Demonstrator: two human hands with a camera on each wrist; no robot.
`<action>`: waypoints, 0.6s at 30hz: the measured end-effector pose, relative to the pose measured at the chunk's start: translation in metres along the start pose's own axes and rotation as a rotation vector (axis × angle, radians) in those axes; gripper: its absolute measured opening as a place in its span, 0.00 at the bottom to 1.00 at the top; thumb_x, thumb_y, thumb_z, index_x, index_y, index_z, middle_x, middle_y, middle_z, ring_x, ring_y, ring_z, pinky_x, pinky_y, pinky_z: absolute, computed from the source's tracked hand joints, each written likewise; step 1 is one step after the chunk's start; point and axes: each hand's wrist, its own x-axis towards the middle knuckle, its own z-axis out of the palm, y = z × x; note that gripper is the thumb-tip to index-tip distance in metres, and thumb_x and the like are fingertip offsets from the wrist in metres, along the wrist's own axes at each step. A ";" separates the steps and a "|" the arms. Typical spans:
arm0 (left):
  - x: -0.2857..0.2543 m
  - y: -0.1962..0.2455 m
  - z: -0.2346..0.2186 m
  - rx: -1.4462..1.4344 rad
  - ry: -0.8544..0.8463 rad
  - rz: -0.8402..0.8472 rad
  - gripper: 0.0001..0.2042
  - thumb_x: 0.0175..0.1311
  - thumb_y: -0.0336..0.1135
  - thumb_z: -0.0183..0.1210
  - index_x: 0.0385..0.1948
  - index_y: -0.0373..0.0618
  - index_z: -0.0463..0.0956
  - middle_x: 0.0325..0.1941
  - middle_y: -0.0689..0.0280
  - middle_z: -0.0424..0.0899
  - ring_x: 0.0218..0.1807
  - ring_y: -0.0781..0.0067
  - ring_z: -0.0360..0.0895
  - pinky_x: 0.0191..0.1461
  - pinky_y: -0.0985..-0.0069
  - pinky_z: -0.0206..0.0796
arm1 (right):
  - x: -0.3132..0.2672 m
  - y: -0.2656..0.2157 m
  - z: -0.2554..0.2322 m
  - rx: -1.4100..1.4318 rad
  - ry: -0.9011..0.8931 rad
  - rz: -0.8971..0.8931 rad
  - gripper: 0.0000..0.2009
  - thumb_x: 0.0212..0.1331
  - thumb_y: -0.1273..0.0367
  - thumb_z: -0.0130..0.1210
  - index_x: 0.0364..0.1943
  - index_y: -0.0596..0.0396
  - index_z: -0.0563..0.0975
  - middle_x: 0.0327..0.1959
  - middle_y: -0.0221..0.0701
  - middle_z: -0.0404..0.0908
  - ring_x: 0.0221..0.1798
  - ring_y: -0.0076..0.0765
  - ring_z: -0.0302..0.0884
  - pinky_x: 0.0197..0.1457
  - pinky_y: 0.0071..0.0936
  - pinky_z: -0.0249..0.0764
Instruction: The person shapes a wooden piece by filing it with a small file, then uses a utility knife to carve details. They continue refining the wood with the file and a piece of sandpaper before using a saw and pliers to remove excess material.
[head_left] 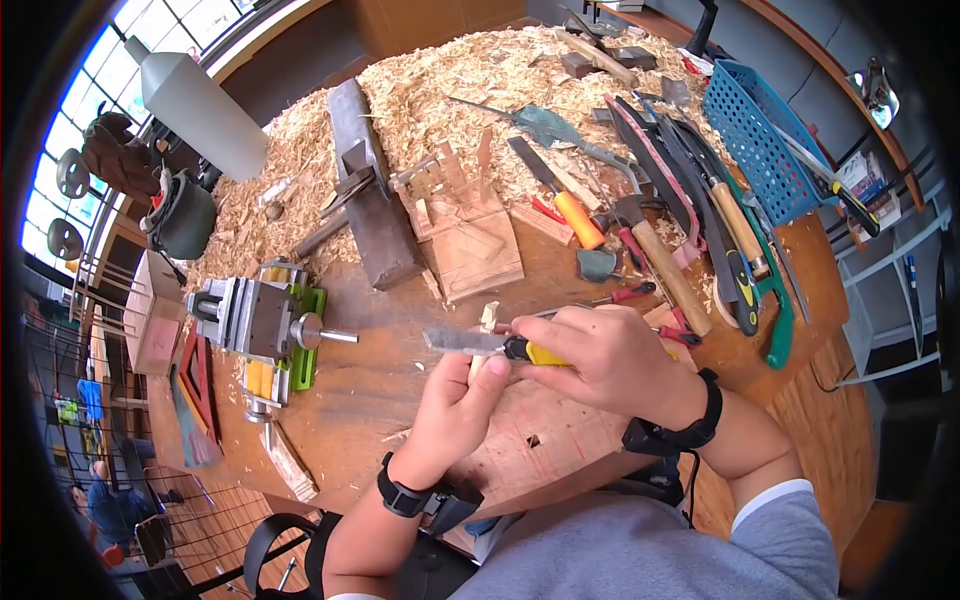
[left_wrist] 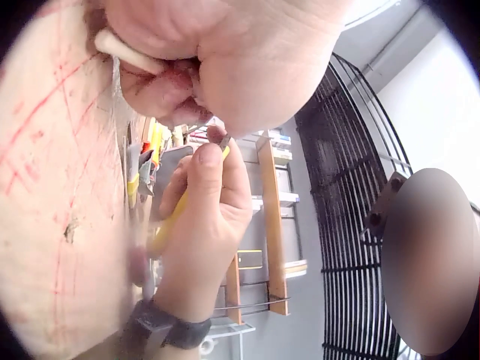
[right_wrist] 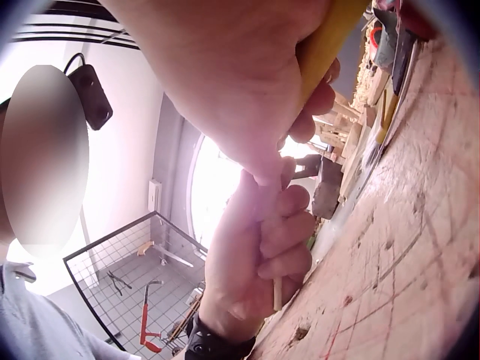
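My left hand (head_left: 450, 415) pinches a thin wooden stick (head_left: 489, 318), which stands up past the thumb with a pale curl of wood at its top. The stick's lower end (left_wrist: 129, 52) pokes out below the palm. In my right hand (head_left: 615, 360) is a knife (head_left: 463, 341) with a yellow handle; its broad blade points left and crosses the stick just above my left thumb. Both hands meet over a thick wooden block (head_left: 545, 425) marked with red lines. In the right wrist view the yellow handle (right_wrist: 330, 45) runs under the curled fingers.
A small vise (head_left: 255, 315) stands left on the bench. Wood shavings (head_left: 430, 80) cover the back, around a long wooden plane (head_left: 375, 190) and a flat board (head_left: 470, 255). To the right lie a hammer (head_left: 670, 275), saws and other hand tools, near a blue basket (head_left: 760, 140).
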 end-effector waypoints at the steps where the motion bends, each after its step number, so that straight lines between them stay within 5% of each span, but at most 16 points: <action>1: -0.001 0.001 -0.001 -0.147 -0.047 -0.053 0.12 0.77 0.38 0.51 0.54 0.42 0.69 0.27 0.76 0.74 0.26 0.88 0.66 0.27 0.86 0.57 | 0.000 0.000 -0.001 0.034 -0.039 -0.008 0.23 0.53 0.63 0.68 0.54 0.54 0.78 0.29 0.32 0.78 0.28 0.40 0.79 0.30 0.34 0.75; 5: -0.004 -0.004 -0.008 -0.281 -0.171 -0.098 0.17 0.78 0.37 0.50 0.62 0.46 0.61 0.29 0.71 0.77 0.26 0.86 0.68 0.26 0.87 0.57 | -0.002 0.001 0.002 0.073 -0.036 -0.035 0.23 0.53 0.63 0.68 0.54 0.54 0.78 0.28 0.32 0.77 0.27 0.40 0.79 0.30 0.35 0.74; 11: -0.005 -0.006 -0.014 0.033 -0.146 0.065 0.16 0.76 0.37 0.53 0.57 0.39 0.65 0.31 0.69 0.79 0.27 0.86 0.70 0.29 0.87 0.60 | -0.002 -0.001 -0.001 0.068 -0.070 -0.037 0.23 0.52 0.63 0.68 0.53 0.54 0.78 0.26 0.32 0.75 0.26 0.40 0.77 0.29 0.36 0.73; 18: -0.009 0.002 -0.013 -0.071 -0.155 -0.042 0.16 0.75 0.36 0.55 0.56 0.37 0.65 0.31 0.70 0.78 0.29 0.87 0.70 0.29 0.87 0.60 | -0.003 -0.002 -0.004 0.087 -0.076 -0.060 0.21 0.54 0.63 0.68 0.51 0.54 0.78 0.26 0.31 0.74 0.24 0.40 0.76 0.26 0.34 0.72</action>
